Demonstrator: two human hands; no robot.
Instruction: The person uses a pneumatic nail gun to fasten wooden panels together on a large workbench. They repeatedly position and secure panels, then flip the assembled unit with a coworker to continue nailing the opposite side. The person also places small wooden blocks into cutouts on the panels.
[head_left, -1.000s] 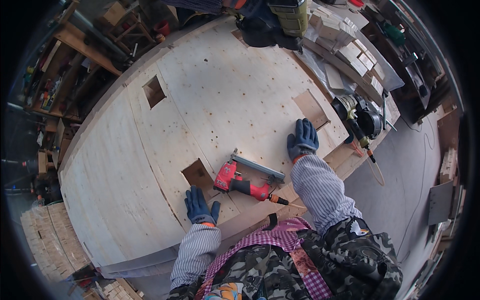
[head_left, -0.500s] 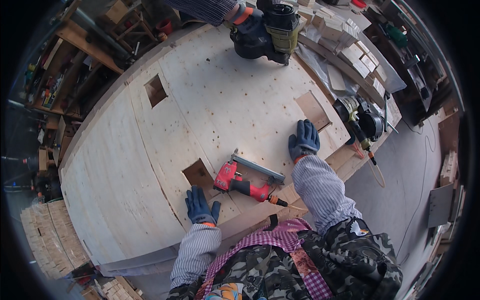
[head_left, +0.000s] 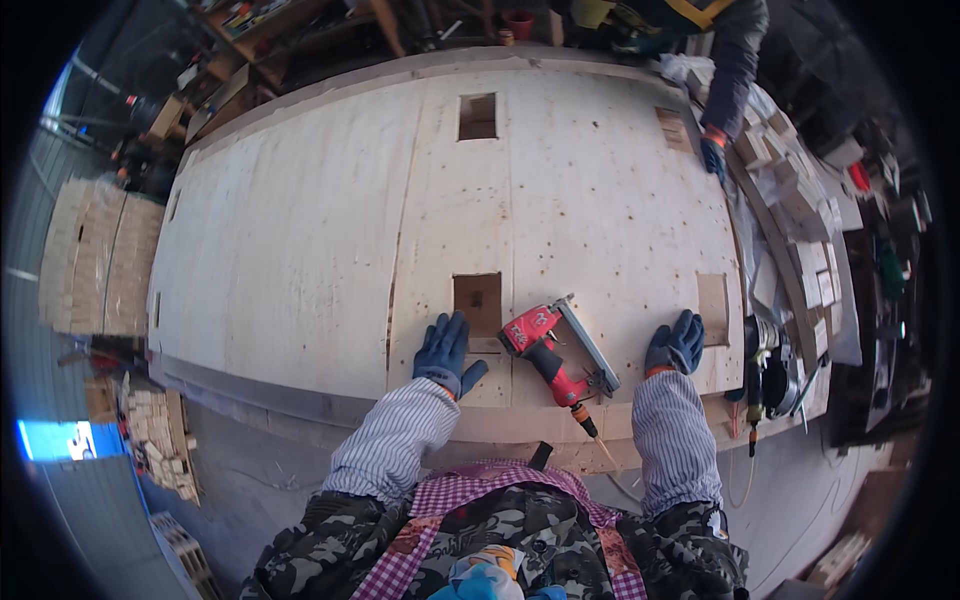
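A broad pale plywood panel (head_left: pixel 300 230) with several rectangular cutouts lies in front of me. My gloved left hand (head_left: pixel 447 354) rests flat on it, fingers apart, beside the near middle cutout (head_left: pixel 477 304). Near the right end, my gloved right hand (head_left: pixel 676 344) lies on the wood with its fingers stretched out, next to the near right cutout (head_left: pixel 713 305). Neither hand holds anything. Between them a red and black pneumatic stapler (head_left: pixel 548 352) lies on its side. Its air hose (head_left: pixel 603 450) runs off the panel's near edge.
A co-worker's gloved hand (head_left: pixel 713 155) is at the panel's far right edge. Wood blocks (head_left: pixel 800 205) are piled along the right side. A second air tool (head_left: pixel 762 365) hangs near the right corner. Bundled wood strips (head_left: pixel 100 258) stand at the left.
My view has swung, so the panel now lies more squarely before me. The co-worker's nail gun has gone from the panel's far side. Both my hands stay on the wood.
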